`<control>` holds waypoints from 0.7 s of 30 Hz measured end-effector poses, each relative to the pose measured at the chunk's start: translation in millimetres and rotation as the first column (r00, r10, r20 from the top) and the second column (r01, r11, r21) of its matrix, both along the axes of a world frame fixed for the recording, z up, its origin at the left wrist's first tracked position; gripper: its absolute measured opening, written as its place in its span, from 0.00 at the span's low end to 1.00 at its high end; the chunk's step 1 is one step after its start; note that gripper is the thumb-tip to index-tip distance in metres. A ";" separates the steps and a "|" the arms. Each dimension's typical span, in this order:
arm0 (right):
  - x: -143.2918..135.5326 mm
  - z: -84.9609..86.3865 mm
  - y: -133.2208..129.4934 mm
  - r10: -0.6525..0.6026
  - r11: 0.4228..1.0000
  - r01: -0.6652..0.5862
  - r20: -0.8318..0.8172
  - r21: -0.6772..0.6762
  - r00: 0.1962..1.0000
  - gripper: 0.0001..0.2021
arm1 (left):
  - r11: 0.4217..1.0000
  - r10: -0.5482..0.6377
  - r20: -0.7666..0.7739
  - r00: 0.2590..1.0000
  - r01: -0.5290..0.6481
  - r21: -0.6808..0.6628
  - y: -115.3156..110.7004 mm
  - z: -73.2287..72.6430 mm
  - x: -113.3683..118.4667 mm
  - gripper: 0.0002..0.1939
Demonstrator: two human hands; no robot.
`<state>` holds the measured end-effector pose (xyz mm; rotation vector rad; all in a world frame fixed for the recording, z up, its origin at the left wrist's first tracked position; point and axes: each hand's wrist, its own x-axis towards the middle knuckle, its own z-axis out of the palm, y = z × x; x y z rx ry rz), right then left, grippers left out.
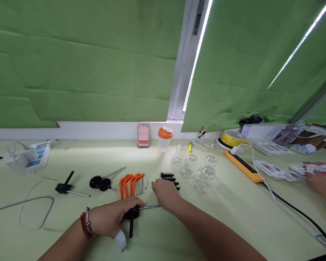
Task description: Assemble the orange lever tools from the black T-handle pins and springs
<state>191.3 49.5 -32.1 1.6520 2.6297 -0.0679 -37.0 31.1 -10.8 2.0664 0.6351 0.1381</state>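
Note:
My left hand (112, 216) is closed around a black plastic piece (133, 212) with a metal rod (150, 207) pointing right. A white wrap covers one of its fingers. My right hand (164, 191) has its fingertips pinched together over the table; whatever they may hold is too small to make out. Just left of those fingertips lie tiny metal bits (147, 185) and several screws (140, 186). Orange bent handles (129, 183) sit beyond my left hand. Black ribbed pieces (168, 177) lie behind my right hand, partly hidden by it.
Several clear glass jars (191, 162) stand at centre right. Similar black pieces with rods (66, 187) lie to the left. An orange-lidded cup (165, 139) is at the back. Right are an orange power strip (243, 166) and another person's hand (319, 181) with packets. A white cable (50, 206) curves on the left.

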 end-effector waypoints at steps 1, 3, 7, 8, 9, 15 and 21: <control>0.9 0.4 -1.8 0.012 1.000 -0.012 0.005 -0.007 1.000 0.09 | 1.000 -0.002 0.001 1.000 0.002 0.000 0.3 0.1 -0.2 0.46; 3.2 1.3 -6.2 0.036 0.999 -0.035 0.014 -0.021 0.999 0.10 | 1.000 -0.011 0.009 1.000 0.012 -0.002 0.3 0.5 -0.3 0.45; 11.4 2.5 -16.5 0.044 0.998 -0.043 0.025 -0.039 0.999 0.10 | 1.000 -0.018 0.027 0.999 0.019 -0.024 -1.6 1.6 -0.9 0.35; 14.3 2.6 -19.0 0.040 0.998 -0.039 0.025 -0.042 0.999 0.10 | 0.999 0.001 0.013 1.000 -0.001 -0.032 -1.9 1.5 -1.2 0.32; 17.7 2.4 -21.5 0.036 0.998 -0.035 0.022 -0.046 0.999 0.10 | 0.999 0.026 -0.007 1.000 -0.027 -0.038 -1.9 1.1 -1.5 0.30; 44.1 -1.5 -38.2 0.004 0.995 -0.008 -0.049 -0.097 0.999 0.08 | 0.995 0.090 -0.077 0.993 -0.092 -0.035 -0.4 -1.1 1.1 0.15; 60.4 -7.4 -53.6 -0.274 0.943 0.079 -0.615 -0.324 0.739 0.08 | 0.985 0.153 -0.054 0.987 -0.156 -0.068 -4.4 -5.5 8.1 0.11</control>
